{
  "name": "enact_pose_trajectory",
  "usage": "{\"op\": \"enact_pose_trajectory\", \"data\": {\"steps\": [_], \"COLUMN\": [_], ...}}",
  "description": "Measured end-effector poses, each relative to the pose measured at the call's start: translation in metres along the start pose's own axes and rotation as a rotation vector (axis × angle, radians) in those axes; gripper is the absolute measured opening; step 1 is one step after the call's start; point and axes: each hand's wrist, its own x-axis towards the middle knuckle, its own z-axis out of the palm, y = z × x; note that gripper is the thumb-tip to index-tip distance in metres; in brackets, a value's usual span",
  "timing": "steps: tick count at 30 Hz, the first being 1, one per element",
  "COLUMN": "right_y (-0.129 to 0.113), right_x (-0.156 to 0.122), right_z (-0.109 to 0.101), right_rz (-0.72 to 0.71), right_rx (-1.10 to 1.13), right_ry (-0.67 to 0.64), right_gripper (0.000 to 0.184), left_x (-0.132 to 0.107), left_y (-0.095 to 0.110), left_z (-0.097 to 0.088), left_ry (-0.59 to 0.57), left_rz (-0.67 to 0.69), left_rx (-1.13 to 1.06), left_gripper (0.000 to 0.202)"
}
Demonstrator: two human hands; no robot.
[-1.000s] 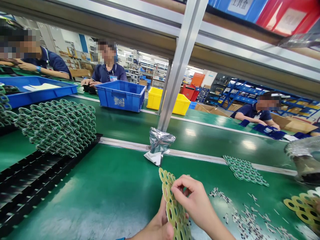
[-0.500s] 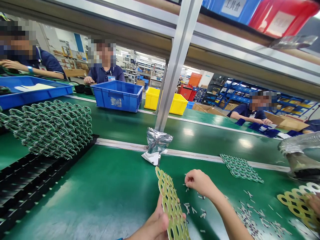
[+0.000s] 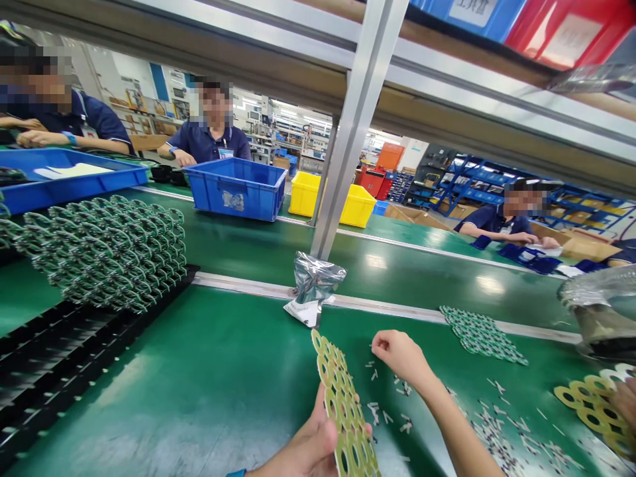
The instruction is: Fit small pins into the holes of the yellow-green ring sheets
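My left hand [image 3: 313,440] grips a yellowish panel of joined rings [image 3: 342,404] by its lower part, tilted up with its edge toward me. Its thumb lies on the near side and fingertips show at the far side. To the right, my right hand [image 3: 400,358] is closed with the fingertips pinched together, just above the green table [image 3: 238,371]; whatever they hold, if anything, is hidden. Small pale slivers with dark ends [image 3: 375,414] lie loose below it, and a bigger scatter of these small parts [image 3: 497,430] spreads farther right.
Green ring boards [image 3: 114,252] stand in a black slotted rack [image 3: 64,358] at left. A silver foil bag [image 3: 318,285] sits by the metal post [image 3: 348,132]. One green ring board [image 3: 481,334] lies flat. Another person's hand [image 3: 625,404] holds a yellowish panel [image 3: 591,404] at right.
The view has shifted slightly. My right hand stays pinched at nearly the same spot, and my left hand keeps the panel. Co-workers across the table have moved their hands.
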Motion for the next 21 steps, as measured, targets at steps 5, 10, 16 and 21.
{"op": "enact_pose_trajectory", "data": {"steps": [5, 10, 16, 21], "right_y": [0.0001, -0.0054, -0.0013, -0.0065], "right_x": [-0.0026, -0.0003, -0.001, -0.0018], "right_z": [0.001, 0.0072, 0.0006, 0.0066], "right_rz": [-0.009, 0.016, -0.016, -0.075], "right_rx": [-0.013, -0.011, 0.007, 0.015], "right_ry": [-0.05, -0.004, -0.031, -0.027], "right_gripper": [0.009, 0.016, 0.011, 0.011], "left_x": [0.001, 0.0018, 0.0002, -0.0015], "left_y": [0.005, 0.0039, -0.0011, -0.0028], "left_z": [0.0031, 0.001, -0.0015, -0.0022], "left_ry": [0.032, 0.033, -0.023, -0.046], "left_rz": [0.037, 0.04, -0.014, -0.034], "left_rx": [-0.008, 0.005, 0.018, 0.013], "left_gripper": [0.091, 0.091, 0.067, 0.062]}}
